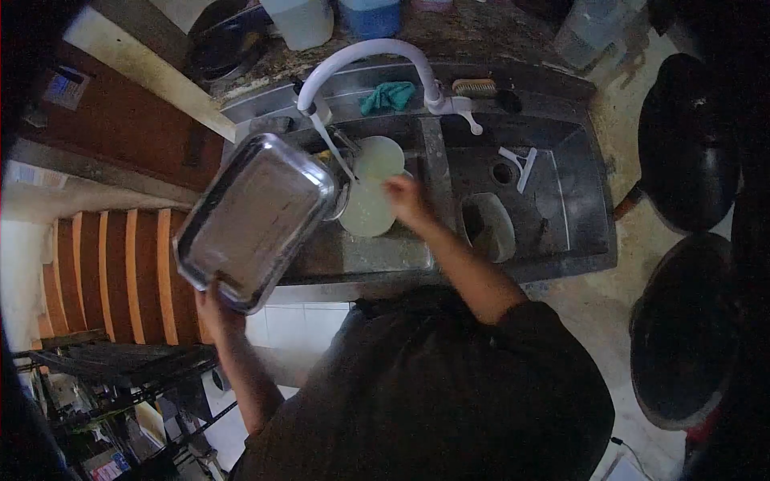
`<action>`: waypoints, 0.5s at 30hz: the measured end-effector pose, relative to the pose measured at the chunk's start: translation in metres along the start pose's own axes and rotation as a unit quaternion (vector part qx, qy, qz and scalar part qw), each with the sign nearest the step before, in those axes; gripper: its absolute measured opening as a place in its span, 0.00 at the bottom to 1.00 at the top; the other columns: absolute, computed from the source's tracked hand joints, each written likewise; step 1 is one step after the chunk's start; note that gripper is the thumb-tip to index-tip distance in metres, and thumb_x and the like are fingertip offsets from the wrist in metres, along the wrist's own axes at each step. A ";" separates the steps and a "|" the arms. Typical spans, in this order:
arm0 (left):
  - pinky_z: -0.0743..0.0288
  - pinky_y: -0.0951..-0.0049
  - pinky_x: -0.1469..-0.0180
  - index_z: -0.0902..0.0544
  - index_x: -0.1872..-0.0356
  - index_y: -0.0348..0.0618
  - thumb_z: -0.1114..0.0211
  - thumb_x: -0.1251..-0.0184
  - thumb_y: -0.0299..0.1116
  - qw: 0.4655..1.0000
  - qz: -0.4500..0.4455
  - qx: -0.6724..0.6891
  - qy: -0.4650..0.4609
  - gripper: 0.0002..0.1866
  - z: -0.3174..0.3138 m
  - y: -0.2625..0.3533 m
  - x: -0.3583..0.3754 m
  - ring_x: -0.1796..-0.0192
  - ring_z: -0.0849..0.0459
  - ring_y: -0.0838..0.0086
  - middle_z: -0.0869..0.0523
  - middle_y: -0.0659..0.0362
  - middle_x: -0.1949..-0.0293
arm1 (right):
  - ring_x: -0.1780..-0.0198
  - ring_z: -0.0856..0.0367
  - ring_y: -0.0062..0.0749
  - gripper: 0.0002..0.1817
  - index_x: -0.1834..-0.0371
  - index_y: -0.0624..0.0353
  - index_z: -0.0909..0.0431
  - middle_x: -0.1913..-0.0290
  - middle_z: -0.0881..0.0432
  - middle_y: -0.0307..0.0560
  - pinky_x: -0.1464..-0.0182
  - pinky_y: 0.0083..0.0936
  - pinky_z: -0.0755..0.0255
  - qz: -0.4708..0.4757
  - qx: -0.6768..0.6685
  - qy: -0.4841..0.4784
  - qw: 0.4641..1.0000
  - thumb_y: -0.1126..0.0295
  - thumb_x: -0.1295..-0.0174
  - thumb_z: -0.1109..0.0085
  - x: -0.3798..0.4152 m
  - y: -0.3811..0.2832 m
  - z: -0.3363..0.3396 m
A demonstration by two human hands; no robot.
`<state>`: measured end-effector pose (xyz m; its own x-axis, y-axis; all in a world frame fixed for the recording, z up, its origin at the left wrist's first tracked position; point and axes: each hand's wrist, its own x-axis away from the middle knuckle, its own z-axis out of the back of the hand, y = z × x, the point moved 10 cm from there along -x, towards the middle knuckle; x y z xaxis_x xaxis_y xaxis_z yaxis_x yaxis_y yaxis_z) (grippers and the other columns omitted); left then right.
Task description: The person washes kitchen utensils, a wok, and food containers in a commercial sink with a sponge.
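Tray (257,212) of shiny metal, rectangular with rounded corners, extends beyond the left hand (216,311), whose fingers clasp its near rim, probably because that edge is easiest to grip. The right hand's (407,200) fingers look curled, contents unclear, beside a round, pale tub (367,215).

Brown steps (118,276) beside pale wall (22,256)

No text, brand or number is legible. Sheet (67,86) on the brown panel (120,120), upper left: marks too small and blurred to read. Coloured packet (109,467), lower left: surface marks indistinct. Black pan (686,152), upper right: a small pale mark, likewise undecipherable.
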<state>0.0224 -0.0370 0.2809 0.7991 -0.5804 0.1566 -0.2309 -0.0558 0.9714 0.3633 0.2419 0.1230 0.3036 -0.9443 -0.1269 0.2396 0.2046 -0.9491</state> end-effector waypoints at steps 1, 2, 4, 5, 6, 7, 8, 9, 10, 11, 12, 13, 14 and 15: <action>0.27 0.54 0.44 0.29 0.40 0.40 0.39 0.34 0.30 0.999 0.041 0.006 0.005 0.22 -0.011 -0.018 0.004 0.44 0.23 0.56 0.23 0.49 0.45 | 0.55 0.18 0.47 0.15 0.54 0.65 0.23 0.58 0.18 0.54 0.51 0.35 0.25 0.013 0.089 0.067 0.994 0.77 0.46 0.41 0.015 -0.001 0.049; 0.26 0.54 0.44 0.29 0.41 0.40 0.38 0.34 0.31 0.997 0.078 0.014 0.014 0.21 -0.018 -0.036 0.005 0.44 0.22 0.56 0.23 0.49 0.46 | 0.51 0.19 0.52 0.19 0.48 0.64 0.25 0.54 0.19 0.58 0.49 0.38 0.25 -0.065 0.158 0.101 0.980 0.79 0.45 0.44 0.025 0.049 0.090; 0.26 0.53 0.44 0.28 0.45 0.41 0.40 0.32 0.33 0.986 0.159 0.031 -0.030 0.17 -0.027 -0.089 0.001 0.46 0.21 0.56 0.22 0.50 0.49 | 0.53 0.20 0.50 0.13 0.55 0.65 0.21 0.57 0.19 0.58 0.51 0.39 0.26 -0.245 0.386 0.007 0.889 0.74 0.41 0.47 0.052 0.133 0.147; 0.25 0.53 0.44 0.28 0.46 0.41 0.42 0.31 0.34 0.981 0.190 0.041 -0.007 0.16 -0.045 -0.097 0.011 0.46 0.21 0.55 0.21 0.50 0.50 | 0.51 0.20 0.49 0.16 0.51 0.66 0.22 0.54 0.19 0.60 0.50 0.42 0.26 -0.250 0.470 -0.147 0.834 0.70 0.40 0.47 0.067 0.178 0.149; 0.25 0.52 0.45 0.28 0.46 0.41 0.43 0.30 0.35 0.974 0.222 0.053 0.014 0.15 -0.068 -0.106 0.021 0.47 0.21 0.54 0.21 0.50 0.50 | 0.51 0.20 0.49 0.16 0.51 0.66 0.22 0.54 0.19 0.60 0.50 0.42 0.26 -0.243 0.468 -0.150 0.836 0.70 0.40 0.47 0.060 0.173 0.146; 0.24 0.51 0.45 0.28 0.45 0.41 0.44 0.29 0.35 0.973 0.228 0.043 0.009 0.16 -0.079 -0.120 0.019 0.47 0.21 0.54 0.21 0.50 0.50 | 0.51 0.20 0.49 0.16 0.51 0.66 0.22 0.54 0.19 0.59 0.50 0.42 0.26 -0.241 0.457 -0.150 0.843 0.70 0.40 0.46 0.046 0.170 0.146; 0.24 0.50 0.46 0.29 0.43 0.41 0.45 0.29 0.35 0.972 0.235 0.032 0.003 0.17 -0.085 -0.140 0.014 0.47 0.20 0.53 0.21 0.49 0.50 | 0.52 0.20 0.48 0.16 0.50 0.65 0.23 0.53 0.19 0.59 0.50 0.42 0.26 -0.240 0.445 -0.151 0.849 0.70 0.40 0.46 0.049 0.156 0.123; 0.24 0.49 0.45 0.30 0.42 0.41 0.46 0.28 0.35 0.972 0.226 0.055 -0.036 0.17 -0.093 -0.160 0.009 0.47 0.20 0.53 0.21 0.49 0.49 | 0.52 0.20 0.48 0.17 0.50 0.65 0.23 0.53 0.20 0.58 0.50 0.42 0.26 -0.237 0.433 -0.151 0.856 0.70 0.40 0.45 0.047 0.153 0.128; 0.24 0.48 0.45 0.30 0.41 0.42 0.46 0.28 0.35 0.970 0.216 0.077 -0.073 0.18 -0.119 -0.152 0.017 0.47 0.20 0.53 0.21 0.49 0.49 | 0.52 0.20 0.48 0.17 0.49 0.65 0.24 0.53 0.20 0.58 0.50 0.42 0.26 -0.233 0.422 -0.153 0.863 0.69 0.40 0.45 0.043 0.140 0.137; 0.26 0.47 0.43 0.31 0.39 0.42 0.47 0.27 0.36 0.963 0.262 0.046 -0.032 0.19 -0.128 -0.157 0.032 0.46 0.21 0.53 0.21 0.49 0.48 | 0.52 0.20 0.47 0.17 0.48 0.65 0.24 0.53 0.20 0.57 0.50 0.42 0.26 -0.228 0.411 -0.156 0.869 0.69 0.40 0.44 0.038 0.129 0.107; 0.28 0.48 0.42 0.31 0.40 0.42 0.48 0.27 0.37 0.960 0.268 0.071 -0.041 0.19 -0.137 -0.166 0.036 0.44 0.21 0.54 0.21 0.50 0.47 | 0.53 0.20 0.47 0.18 0.48 0.65 0.25 0.53 0.20 0.57 0.50 0.41 0.26 -0.227 0.401 -0.159 0.873 0.69 0.40 0.44 0.027 0.119 0.100; 0.25 0.53 0.45 0.28 0.45 0.39 0.46 0.28 0.37 0.952 0.291 0.089 -0.043 0.16 -0.150 -0.166 0.046 0.49 0.20 0.58 0.20 0.52 0.52 | 0.53 0.20 0.47 0.18 0.47 0.65 0.25 0.52 0.20 0.56 0.50 0.41 0.26 -0.229 0.391 -0.162 0.877 0.69 0.40 0.43 0.017 0.114 0.099; 0.23 0.58 0.49 0.25 0.50 0.37 0.44 0.28 0.36 0.942 0.314 0.107 -0.046 0.14 -0.161 -0.163 0.055 0.54 0.18 0.62 0.19 0.54 0.56 | 0.53 0.20 0.46 0.19 0.47 0.65 0.25 0.52 0.20 0.55 0.50 0.41 0.26 -0.232 0.382 -0.164 0.880 0.69 0.40 0.43 0.011 0.112 0.104; 0.24 0.57 0.46 0.26 0.47 0.37 0.45 0.28 0.37 0.933 0.344 0.095 -0.049 0.16 -0.169 -0.154 0.066 0.50 0.19 0.62 0.20 0.52 0.52 | 0.53 0.20 0.46 0.19 0.46 0.65 0.26 0.52 0.20 0.55 0.50 0.41 0.25 -0.234 0.372 -0.166 0.883 0.68 0.39 0.42 0.041 0.107 0.107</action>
<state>0.2044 0.0710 0.1718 0.3731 -0.6022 0.7058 -0.7722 0.2201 0.5960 0.4998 0.2529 0.0471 0.2350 -0.8684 0.4366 0.9120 0.0417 -0.4080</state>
